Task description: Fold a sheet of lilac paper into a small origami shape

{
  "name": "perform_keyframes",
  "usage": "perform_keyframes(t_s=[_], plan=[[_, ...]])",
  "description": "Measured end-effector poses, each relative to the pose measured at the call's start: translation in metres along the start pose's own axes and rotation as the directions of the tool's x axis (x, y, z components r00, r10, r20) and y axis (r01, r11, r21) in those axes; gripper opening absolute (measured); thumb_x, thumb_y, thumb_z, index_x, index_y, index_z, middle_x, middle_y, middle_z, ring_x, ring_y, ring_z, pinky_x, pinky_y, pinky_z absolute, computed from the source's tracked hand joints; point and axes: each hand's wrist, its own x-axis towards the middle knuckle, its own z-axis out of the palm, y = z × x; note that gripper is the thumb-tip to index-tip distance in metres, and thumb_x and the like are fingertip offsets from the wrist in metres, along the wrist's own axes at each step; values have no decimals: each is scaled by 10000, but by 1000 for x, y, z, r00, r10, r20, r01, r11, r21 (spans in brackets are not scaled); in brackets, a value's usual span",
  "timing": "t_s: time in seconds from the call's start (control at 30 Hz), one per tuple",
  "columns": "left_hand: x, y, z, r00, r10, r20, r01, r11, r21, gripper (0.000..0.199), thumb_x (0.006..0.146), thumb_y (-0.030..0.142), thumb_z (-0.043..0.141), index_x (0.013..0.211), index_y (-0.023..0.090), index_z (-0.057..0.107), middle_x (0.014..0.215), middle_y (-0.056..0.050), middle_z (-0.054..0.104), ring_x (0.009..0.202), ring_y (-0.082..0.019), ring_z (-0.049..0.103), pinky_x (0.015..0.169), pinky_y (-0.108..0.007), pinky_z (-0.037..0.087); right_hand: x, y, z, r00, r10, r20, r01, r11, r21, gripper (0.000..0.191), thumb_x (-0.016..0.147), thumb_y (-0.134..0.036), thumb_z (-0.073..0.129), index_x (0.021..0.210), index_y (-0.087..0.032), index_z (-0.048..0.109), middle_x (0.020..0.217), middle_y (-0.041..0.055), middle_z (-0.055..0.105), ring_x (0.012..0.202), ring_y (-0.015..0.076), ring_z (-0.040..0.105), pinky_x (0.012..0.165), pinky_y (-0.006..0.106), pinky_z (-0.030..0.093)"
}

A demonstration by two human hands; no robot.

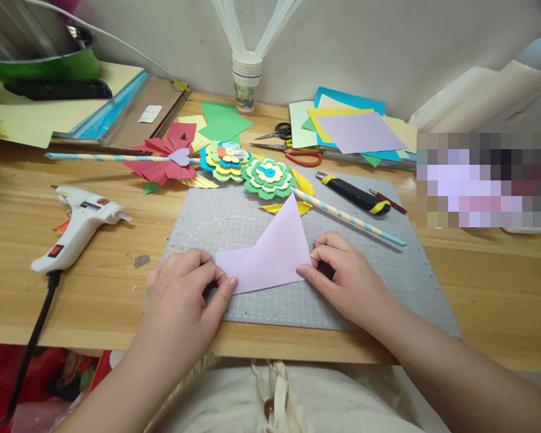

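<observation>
A sheet of lilac paper point(270, 255), folded so that one pointed flap rises at its right, is held over the grey cutting mat point(369, 282). My left hand point(189, 291) pinches its lower left corner between thumb and fingers. At the right edge, my right hand point(342, 267) grips it the same way, thumb in front. Just behind the paper lies a green layered paper flower point(268, 177) beside a multicoloured one point(225, 159). Red pleated paper point(162, 159) with a lilac heart shape and a striped paper stick point(356, 219) belong to the same row.
A white hot glue gun point(79, 225) lies at left, its black cord running off the table's front edge. Behind the mat are scissors point(293, 153), a utility knife point(356, 193), stacked coloured papers point(360, 129) and paper cups point(246, 84) holding clear sticks. A pixelated patch covers the right side.
</observation>
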Motion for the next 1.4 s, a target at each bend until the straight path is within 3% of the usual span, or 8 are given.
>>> perform_keyframes(t_s=[0.53,1.4], plan=[[0,2,3,999,-32,-5,32,992,120,263,872,378,508,672,227,588,884,-37,579,866,-242,518,771,-415,308,0,0,0,1000,-7,-15,7,1000,-21,205,879,-280,597,699,-205,533,851,43,533,800,213,531,730,370,417],[-1,1,1,999,-38,18,36,994,107,240,857,374,531,675,231,592,882,-42,573,878,-260,519,792,-442,327,0,1,1,1000,-5,-14,5,1000,-16,206,886,-296,593,709,-209,539,872,45,541,810,215,541,741,383,420]])
